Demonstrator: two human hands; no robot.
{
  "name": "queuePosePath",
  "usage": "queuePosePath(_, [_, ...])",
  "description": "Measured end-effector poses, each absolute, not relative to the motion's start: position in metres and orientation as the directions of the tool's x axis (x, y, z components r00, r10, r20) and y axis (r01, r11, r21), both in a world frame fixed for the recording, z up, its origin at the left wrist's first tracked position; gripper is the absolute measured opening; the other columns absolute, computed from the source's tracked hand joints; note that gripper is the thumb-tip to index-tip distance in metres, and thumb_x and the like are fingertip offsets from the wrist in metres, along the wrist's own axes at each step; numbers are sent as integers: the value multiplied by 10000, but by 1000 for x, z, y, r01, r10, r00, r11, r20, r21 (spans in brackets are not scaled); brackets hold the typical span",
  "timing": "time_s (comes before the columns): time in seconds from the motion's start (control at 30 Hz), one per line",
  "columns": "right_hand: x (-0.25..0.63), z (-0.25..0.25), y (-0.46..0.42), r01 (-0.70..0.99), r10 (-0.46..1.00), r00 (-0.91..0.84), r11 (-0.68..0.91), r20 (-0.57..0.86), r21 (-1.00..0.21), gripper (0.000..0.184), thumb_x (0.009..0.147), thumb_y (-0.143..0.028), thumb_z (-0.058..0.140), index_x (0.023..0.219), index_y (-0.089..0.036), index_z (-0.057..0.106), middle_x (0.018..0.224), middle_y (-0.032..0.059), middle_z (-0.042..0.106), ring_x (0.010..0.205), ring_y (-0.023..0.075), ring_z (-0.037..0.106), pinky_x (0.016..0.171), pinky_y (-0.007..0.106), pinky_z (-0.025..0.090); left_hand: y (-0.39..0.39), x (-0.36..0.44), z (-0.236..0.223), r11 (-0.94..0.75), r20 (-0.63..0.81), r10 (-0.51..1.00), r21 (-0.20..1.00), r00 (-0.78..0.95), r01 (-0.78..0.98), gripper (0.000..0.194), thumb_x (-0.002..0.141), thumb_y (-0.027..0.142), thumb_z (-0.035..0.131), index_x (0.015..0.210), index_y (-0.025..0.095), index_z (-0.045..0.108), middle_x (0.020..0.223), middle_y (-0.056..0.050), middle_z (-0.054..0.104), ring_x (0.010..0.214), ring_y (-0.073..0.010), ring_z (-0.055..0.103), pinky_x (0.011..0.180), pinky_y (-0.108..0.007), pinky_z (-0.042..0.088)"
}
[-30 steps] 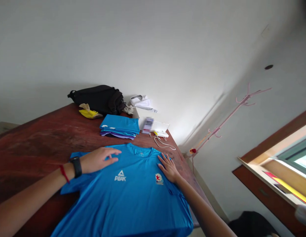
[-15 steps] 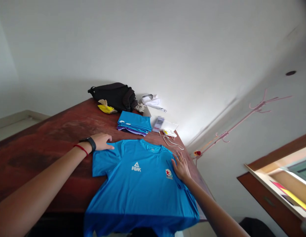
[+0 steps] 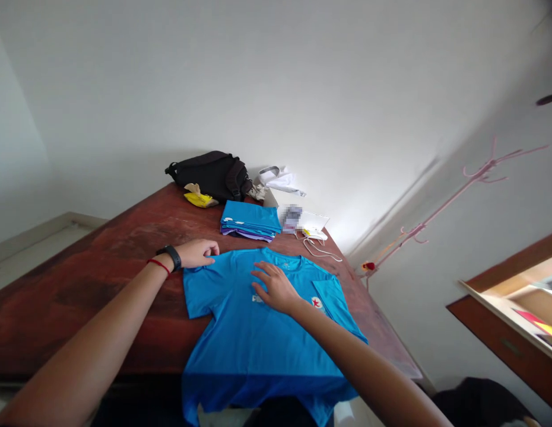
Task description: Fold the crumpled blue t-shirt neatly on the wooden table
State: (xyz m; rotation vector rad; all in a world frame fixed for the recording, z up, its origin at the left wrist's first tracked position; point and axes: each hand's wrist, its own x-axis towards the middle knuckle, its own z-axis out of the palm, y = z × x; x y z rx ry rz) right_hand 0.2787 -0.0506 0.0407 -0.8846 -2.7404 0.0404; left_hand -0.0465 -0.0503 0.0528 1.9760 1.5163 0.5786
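Note:
A bright blue t-shirt (image 3: 258, 344) lies face up on the dark red wooden table (image 3: 80, 284), its hem hanging over the near edge. Its right sleeve is folded in over the chest. My right hand (image 3: 273, 286) rests flat on the chest of the shirt, fingers spread, over the white logo. My left hand (image 3: 198, 252), with a black watch and red cord at the wrist, pinches the shirt's left shoulder near the collar.
A stack of folded blue and purple shirts (image 3: 250, 220) sits behind the t-shirt. Farther back lie a black bag (image 3: 209, 174), a yellow item (image 3: 200, 198), white cloth (image 3: 280, 178) and a white charger with cable (image 3: 318, 240). A pink coat stand (image 3: 436, 213) leans at the right.
My right hand has moved left from the shirt's right edge to the chest, and the right sleeve now lies folded inward. My left hand stays at the left shoulder.

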Motion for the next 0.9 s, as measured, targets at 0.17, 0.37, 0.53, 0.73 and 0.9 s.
queuePosePath(0.17, [225,24,-47,492,552,-777,832,302,-255,343,1007,-361,480,1280,-223,636,1352,87,613,1218,230,578,1049,400,465,-52,-46,61,-249,62,947,763,316,597,412,778,472,573,1057,175,635,640,40,546,616,-145,488,622,-232,375])
queuePosePath(0.37, [221,9,-42,453,517,-811,852,274,-264,420,1009,-407,477,1367,-218,593,1474,90,533,1366,262,472,1144,447,371,-45,-50,58,-164,-45,965,671,260,723,457,780,472,574,1113,168,652,641,23,598,651,-180,556,663,-255,395])
queuePosePath(0.53, [225,10,-42,447,510,-837,846,198,-289,511,1007,-492,453,1448,-241,515,1571,86,410,1463,293,346,1184,521,300,-42,-58,54,-112,-120,969,566,215,817,551,769,502,580,1196,160,648,626,19,613,649,-198,578,628,-255,375])
queuePosePath(0.73, [227,13,-42,448,528,-828,826,190,-342,522,1014,-484,439,1456,-215,505,1572,119,399,1461,295,349,1186,534,285,-37,-65,46,-82,-153,968,555,198,828,635,774,578,585,1248,159,643,710,-25,680,710,-233,627,654,-282,432])
queuePosePath(0.9, [229,14,-46,501,566,-811,802,148,-324,594,1019,-548,370,1505,-214,434,1615,134,308,1501,335,242,1188,587,219,-34,-65,39,6,-166,978,627,125,779,703,703,669,660,1187,160,689,1205,-135,705,1044,-333,666,878,-361,509])
